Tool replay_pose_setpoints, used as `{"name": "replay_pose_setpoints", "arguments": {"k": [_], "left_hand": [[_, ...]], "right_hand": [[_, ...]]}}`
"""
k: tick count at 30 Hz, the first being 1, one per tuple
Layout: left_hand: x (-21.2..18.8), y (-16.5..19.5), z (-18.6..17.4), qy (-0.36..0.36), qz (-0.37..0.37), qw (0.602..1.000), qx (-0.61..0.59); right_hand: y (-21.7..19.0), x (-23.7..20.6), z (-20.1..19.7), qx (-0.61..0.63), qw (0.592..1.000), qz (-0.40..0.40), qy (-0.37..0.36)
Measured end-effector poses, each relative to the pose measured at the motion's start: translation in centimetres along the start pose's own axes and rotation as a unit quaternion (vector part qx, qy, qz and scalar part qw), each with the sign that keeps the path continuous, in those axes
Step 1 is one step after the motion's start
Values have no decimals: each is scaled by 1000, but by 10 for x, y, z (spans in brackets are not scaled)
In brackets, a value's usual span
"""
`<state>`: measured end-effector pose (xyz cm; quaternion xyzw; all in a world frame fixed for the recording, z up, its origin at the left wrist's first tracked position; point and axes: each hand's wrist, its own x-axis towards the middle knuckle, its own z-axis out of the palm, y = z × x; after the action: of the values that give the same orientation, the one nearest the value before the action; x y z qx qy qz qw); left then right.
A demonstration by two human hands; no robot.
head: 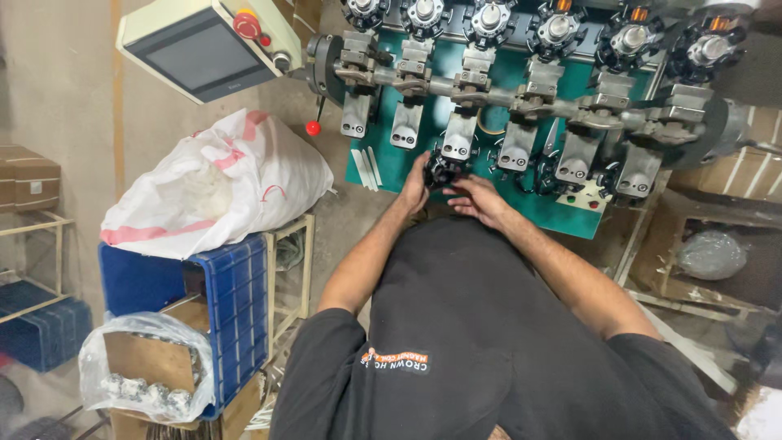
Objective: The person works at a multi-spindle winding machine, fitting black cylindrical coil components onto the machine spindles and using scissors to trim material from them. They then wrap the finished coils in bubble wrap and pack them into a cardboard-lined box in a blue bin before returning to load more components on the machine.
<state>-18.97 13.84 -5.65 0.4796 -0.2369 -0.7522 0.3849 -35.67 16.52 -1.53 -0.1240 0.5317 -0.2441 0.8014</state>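
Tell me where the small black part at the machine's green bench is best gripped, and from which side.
Judging by the view, the black part is best pinched across its outer rim from both sides. The left hand already cups its left edge and the right hand closes in from below right. Its compact, roundish shape suits that; finer detail is too small to tell.

dull metal clamps [460,138], green painted machine bed [405,163], woven plastic sack [220,183]

The machine bed [399,159] is teal green under grey metal brackets [459,134], and the small part [442,171] between the hands is black. A white sack [220,183] carries pink stripes above a blue crate [236,301]. The lever knob [313,128] is red and the control panel [208,49] is cream with a grey screen.
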Motion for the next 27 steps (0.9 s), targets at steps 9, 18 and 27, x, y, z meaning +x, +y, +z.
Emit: {"name": "replay_pose_setpoints", "arguments": {"k": [9,18,27], "left_hand": [[5,22,-51,63,-102,982,-149],[17,74,-45,-152,-65,963,-215],[24,91,-55,-187,-117,964,-149]], "right_hand": [[21,45,47,184,974,69,-110],[8,63,96,332,938,-44,-87],[23,33,95,233,970,-47,-54]]}}
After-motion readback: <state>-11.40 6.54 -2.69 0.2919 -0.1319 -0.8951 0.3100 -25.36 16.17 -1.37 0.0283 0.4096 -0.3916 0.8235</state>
